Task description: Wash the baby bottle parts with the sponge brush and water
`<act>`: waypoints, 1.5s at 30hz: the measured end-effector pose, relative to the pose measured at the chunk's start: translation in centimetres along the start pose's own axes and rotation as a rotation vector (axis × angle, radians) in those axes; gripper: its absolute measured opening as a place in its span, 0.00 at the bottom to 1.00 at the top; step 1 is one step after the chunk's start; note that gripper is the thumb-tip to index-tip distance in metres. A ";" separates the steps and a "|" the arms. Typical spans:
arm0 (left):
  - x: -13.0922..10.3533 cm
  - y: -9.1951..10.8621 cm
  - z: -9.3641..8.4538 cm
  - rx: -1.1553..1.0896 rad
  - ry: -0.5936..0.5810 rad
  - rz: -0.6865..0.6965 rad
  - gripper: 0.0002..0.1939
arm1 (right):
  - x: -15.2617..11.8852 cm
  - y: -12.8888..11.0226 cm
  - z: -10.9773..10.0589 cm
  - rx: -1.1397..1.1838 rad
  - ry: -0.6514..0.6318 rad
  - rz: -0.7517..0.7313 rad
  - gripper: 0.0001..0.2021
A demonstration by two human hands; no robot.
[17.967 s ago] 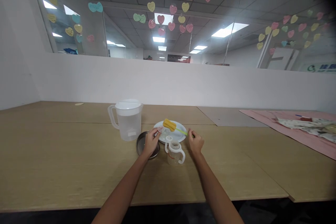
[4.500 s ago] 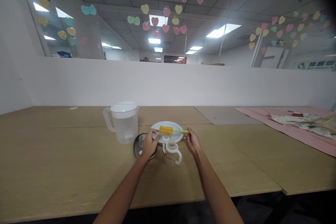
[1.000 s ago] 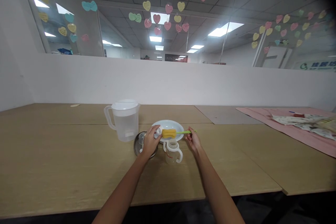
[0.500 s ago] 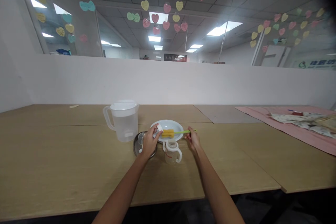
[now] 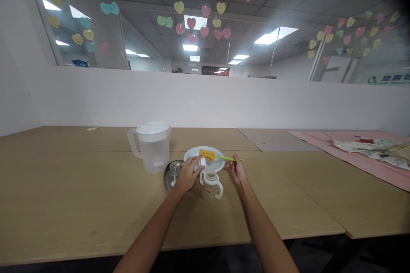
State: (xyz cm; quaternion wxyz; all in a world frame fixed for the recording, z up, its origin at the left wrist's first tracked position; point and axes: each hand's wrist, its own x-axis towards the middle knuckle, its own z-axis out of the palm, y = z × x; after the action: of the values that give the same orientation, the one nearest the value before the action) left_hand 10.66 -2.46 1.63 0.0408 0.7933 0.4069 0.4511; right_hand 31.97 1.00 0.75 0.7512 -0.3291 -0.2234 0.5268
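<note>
One brush (image 5: 221, 157) lies across the middle of the frame, its long axis running side to side and dropping a little toward the right. From where I stand, the right hand (image 5: 238, 171) has its fingers clamped on the green handle near the far end. The yellow sponge (image 5: 207, 155) points away from them, toward the left hand (image 5: 188, 173), which is much the nearer of the two to it. That left hand has its fingers pinched on a white cap (image 5: 202, 161), just below the sponge's left end; whether the two touch I can't tell.

Behind both is the pale dish (image 5: 191, 152); just in front, toward the lower centre, the bottle (image 5: 209, 188) stands upright on the counter (image 5: 96, 200) with its mouth uncovered. A round tray (image 5: 167, 180) sits partly behind the left hand, a clear dome (image 5: 174, 168) in it, and the jug (image 5: 154, 149) stands left of centre.

Half a second ago the brush was closer to level and the sponge sat right beside the cap. Now the sponge end is raised, and the cap has come rightward beneath it, nearer the bottle.
</note>
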 end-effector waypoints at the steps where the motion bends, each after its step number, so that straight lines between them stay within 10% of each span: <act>1: -0.1 0.1 0.0 0.039 0.024 -0.003 0.18 | 0.0 -0.1 -0.1 0.000 -0.001 0.013 0.13; 13: 0.2 -1.6 -1.6 0.185 0.323 -0.290 0.13 | 0.4 -0.3 -0.8 0.031 0.026 0.021 0.12; 26: -0.1 -2.7 -1.9 0.185 0.154 -0.450 0.13 | 0.4 -0.1 -0.8 0.011 0.015 0.016 0.13; 45: -1.4 -2.0 -2.1 0.411 -0.095 -0.229 0.09 | 0.4 0.0 -0.7 0.017 0.021 0.051 0.09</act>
State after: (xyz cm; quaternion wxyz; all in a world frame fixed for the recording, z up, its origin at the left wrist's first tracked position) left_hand 7.53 -2.70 1.02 -0.0513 0.7540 0.5750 0.3134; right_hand 32.57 1.20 0.28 0.7427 -0.3336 -0.2027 0.5440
